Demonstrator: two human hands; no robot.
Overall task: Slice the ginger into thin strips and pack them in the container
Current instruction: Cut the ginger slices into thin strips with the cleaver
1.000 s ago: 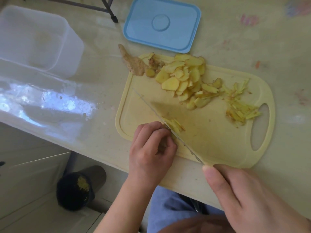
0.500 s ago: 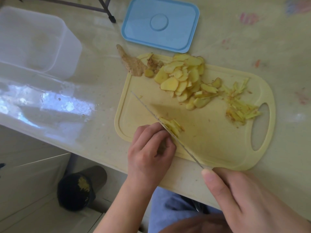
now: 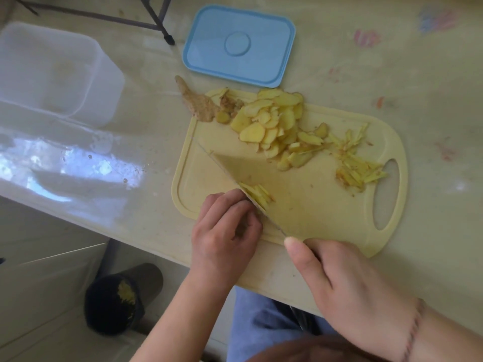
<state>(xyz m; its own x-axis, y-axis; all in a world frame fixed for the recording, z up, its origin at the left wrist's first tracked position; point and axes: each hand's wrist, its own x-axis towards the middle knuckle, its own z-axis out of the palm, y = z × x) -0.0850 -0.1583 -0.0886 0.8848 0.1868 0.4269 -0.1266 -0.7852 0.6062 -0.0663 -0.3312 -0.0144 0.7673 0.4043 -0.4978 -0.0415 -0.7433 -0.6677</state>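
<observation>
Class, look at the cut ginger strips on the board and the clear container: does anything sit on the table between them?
Nothing visible blocks the way. The strips lie by the board's handle; the container, open-topped, stands far left. The blue lid lies off that line.

No text, label, brand, number or sign can be read anywhere in the head view. The blue lid point(image 3: 239, 45) bears only a plain raised circle, without lettering. The yellow cutting board point(image 3: 313, 205) and the clear container point(image 3: 52, 71) carry no print. Pink and orange smudges point(image 3: 366, 39) on the surface point(image 3: 431, 113) are blurred marks and form no legible characters.
</observation>
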